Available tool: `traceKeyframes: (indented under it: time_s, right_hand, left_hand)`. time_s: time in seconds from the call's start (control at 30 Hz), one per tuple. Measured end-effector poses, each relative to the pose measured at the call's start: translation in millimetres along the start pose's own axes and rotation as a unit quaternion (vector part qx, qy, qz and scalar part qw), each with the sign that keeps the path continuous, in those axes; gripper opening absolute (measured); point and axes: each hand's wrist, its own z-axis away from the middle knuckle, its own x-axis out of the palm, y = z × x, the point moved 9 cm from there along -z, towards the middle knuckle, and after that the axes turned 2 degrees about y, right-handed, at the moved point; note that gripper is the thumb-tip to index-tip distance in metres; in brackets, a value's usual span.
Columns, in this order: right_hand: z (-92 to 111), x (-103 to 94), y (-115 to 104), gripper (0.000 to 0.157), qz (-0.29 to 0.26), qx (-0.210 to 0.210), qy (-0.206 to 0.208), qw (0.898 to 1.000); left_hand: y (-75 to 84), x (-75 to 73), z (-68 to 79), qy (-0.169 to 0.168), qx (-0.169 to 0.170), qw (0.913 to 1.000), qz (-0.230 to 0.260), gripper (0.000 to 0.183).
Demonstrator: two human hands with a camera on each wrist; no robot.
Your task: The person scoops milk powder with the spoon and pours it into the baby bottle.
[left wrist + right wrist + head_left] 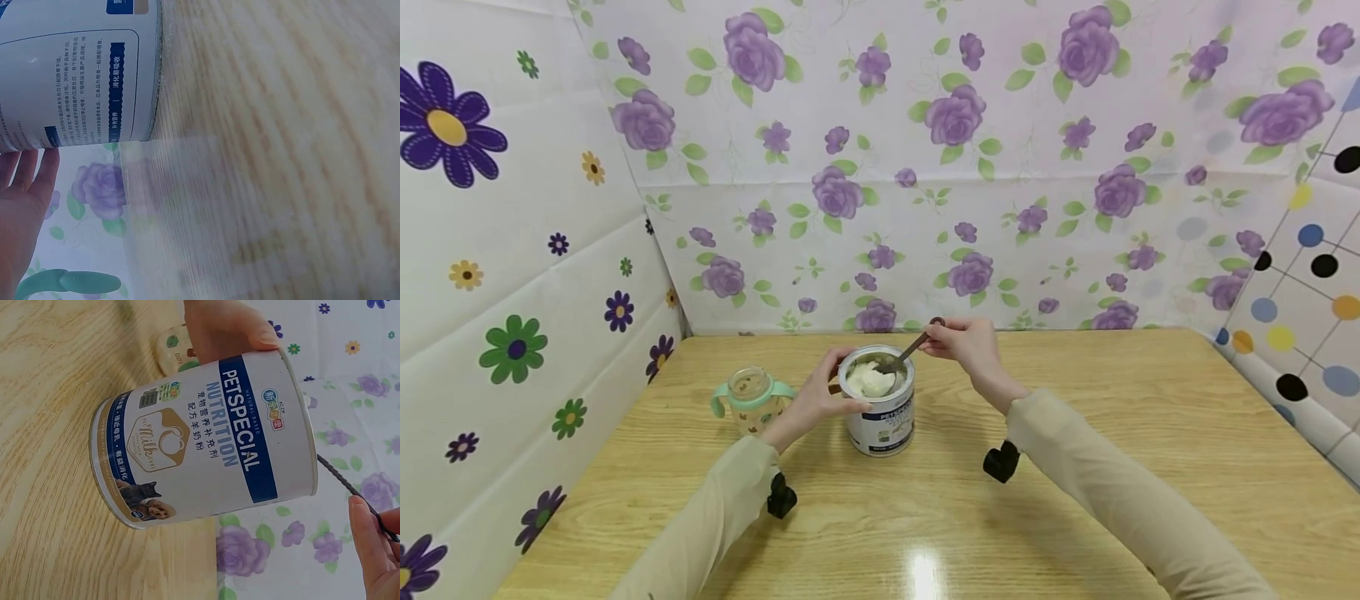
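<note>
A white and blue can of pet milk powder (891,429) stands on the table without a lid. Pale powder (872,382) shows inside its rim. My left hand (822,396) grips the can from the left, thumb near the front of the rim and fingers round the far side. In the left wrist view, several fingertips touch the can's printed wall (81,81). My right hand (967,348) pinches the handle of a dark spoon (916,343) at the can's upper right. The spoon slants down into the can, its head at the powder. "PETSPECIAL NUTRITION" is printed on the can (200,444).
A baby bottle (750,408) with green handles and no lid stands just left of the can, partly behind my left forearm. The wooden table (1075,467) meets a floral backdrop (910,208) behind the can. Patterned sheets also hang at both sides.
</note>
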Motion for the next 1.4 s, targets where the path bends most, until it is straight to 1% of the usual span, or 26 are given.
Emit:
traceKeyframes:
  time_s: [0.1, 0.2, 0.3, 0.33, 0.37, 0.47, 0.5, 0.53, 0.57, 0.6, 0.63, 0.73, 0.77, 0.8, 0.87, 0.9, 0.97, 1.07, 1.1, 1.13, 1.23, 1.27, 1.3, 1.33, 1.4]
  right_hand:
    - [-1, -0.9, -3, 0.026, -0.021, -0.015, 0.004, 1.000]
    - [0, -0.3, -7, 0.027, -0.051, -0.034, -0.003, 0.998]
    - [1, -0.4, -9, 0.027, -0.057, -0.041, -0.005, 0.998]
    - [-1, -1.1, -7, 0.027, -0.053, -0.037, -0.001, 0.998]
    - [-13, -5.1, 5, 0.028, -0.053, -0.044, -0.007, 0.998]
    - [-70, -23.4, 60, 0.029, -0.059, -0.072, -0.017, 0.996]
    - [-85, -28.2, 76, 0.032, -0.061, -0.080, -0.025, 0.995]
    - [-84, -27.4, 76, 0.029, -0.073, -0.086, -0.035, 0.993]
    - [-93, -30.2, 84, 0.029, -0.081, -0.096, -0.044, 0.991]
    - [-86, -28.2, 78, 0.027, -0.084, -0.093, -0.041, 0.991]
    - [-73, -23.5, 65, 0.026, -0.083, -0.094, -0.047, 0.991]
    - [-24, -8.2, 17, 0.021, -0.088, -0.081, -0.039, 0.992]
    - [-24, -8.8, 16, 0.023, -0.081, -0.079, -0.031, 0.993]
    - [-13, -5.1, 5, 0.024, -0.078, -0.075, -0.029, 0.994]
    - [2, -1.3, -8, 0.026, -0.065, -0.057, -0.015, 0.996]
    - [6, -0.1, -12, 0.027, -0.059, -0.053, -0.011, 0.997]
    - [7, -0.2, -13, 0.027, -0.061, -0.048, -0.012, 0.997]
    - [2, -2.8, -8, 0.026, -0.063, -0.057, -0.010, 0.996]
    - [2, -2.5, -8, 0.022, -0.072, -0.061, -0.016, 0.995]
    - [-7, -4.7, 0, 0.020, -0.081, -0.070, -0.023, 0.994]
    - [-22, -10.1, 15, 0.021, -0.087, -0.070, -0.026, 0.993]
    - [-31, -12.7, 23, 0.020, -0.094, -0.076, -0.034, 0.992]
    - [-34, -13.9, 26, 0.020, -0.091, -0.074, -0.031, 0.993]
    - [-39, -16.5, 30, 0.023, -0.081, -0.072, -0.022, 0.994]
    - [-33, -15.4, 24, 0.026, -0.070, -0.069, -0.011, 0.995]
  left_hand:
    - [0.0, 0.0, 0.0, 0.000, 0.001, 1.0000, 0.000, 0.076]
    - [0.5, 0.2, 0.0, 0.000, 0.000, 1.0000, 0.002, 0.075]
    - [1.3, 0.7, -0.2, -0.001, 0.001, 1.0000, 0.003, 0.075]
    - [1.4, 0.8, -0.3, -0.002, 0.001, 1.0000, 0.003, 0.075]
    - [1.5, 0.9, -0.3, -0.002, 0.001, 1.0000, 0.002, 0.075]
    - [1.4, 1.1, -0.5, -0.003, 0.000, 1.0000, 0.002, 0.075]
    - [0.9, 1.1, -0.5, -0.003, -0.001, 1.0000, 0.002, 0.076]
    - [0.7, 1.0, -0.5, -0.002, -0.002, 1.0000, 0.003, 0.076]
    - [0.4, 0.9, -0.5, -0.002, -0.002, 1.0000, 0.003, 0.077]
    - [0.1, 0.9, -0.5, -0.001, -0.002, 1.0000, 0.003, 0.077]
    - [-0.2, 0.8, -0.5, 0.000, -0.002, 1.0000, 0.002, 0.078]
    - [-0.4, 0.8, -0.4, 0.000, 0.000, 1.0000, 0.003, 0.078]
    - [-0.5, 0.8, -0.4, 0.000, 0.001, 1.0000, 0.002, 0.078]
    - [-0.4, 0.9, -0.4, 0.000, 0.003, 1.0000, 0.002, 0.079]
    - [-0.2, 1.0, -0.2, -0.001, 0.004, 1.0000, 0.005, 0.079]
    - [-0.3, 0.9, -0.1, -0.001, 0.004, 1.0000, 0.005, 0.079]
    - [0.1, 1.0, 0.1, -0.002, 0.003, 1.0000, 0.005, 0.079]
    - [1.1, 1.0, 0.3, -0.002, 0.002, 1.0000, 0.008, 0.079]
    - [1.4, 1.0, 0.3, -0.002, 0.002, 1.0000, 0.007, 0.079]
    - [1.7, 1.1, 0.3, -0.002, 0.002, 1.0000, 0.008, 0.079]
    - [2.1, 1.1, 0.2, -0.003, 0.001, 1.0000, 0.009, 0.079]
    - [2.3, 1.3, 0.1, -0.004, 0.001, 1.0000, 0.009, 0.078]
    - [2.2, 1.3, 0.0, -0.005, 0.000, 1.0000, 0.008, 0.078]
    - [2.3, 1.3, -0.2, -0.006, 0.001, 0.9999, 0.010, 0.078]
    - [2.6, 1.6, -0.5, -0.009, 0.003, 0.9999, 0.011, 0.078]
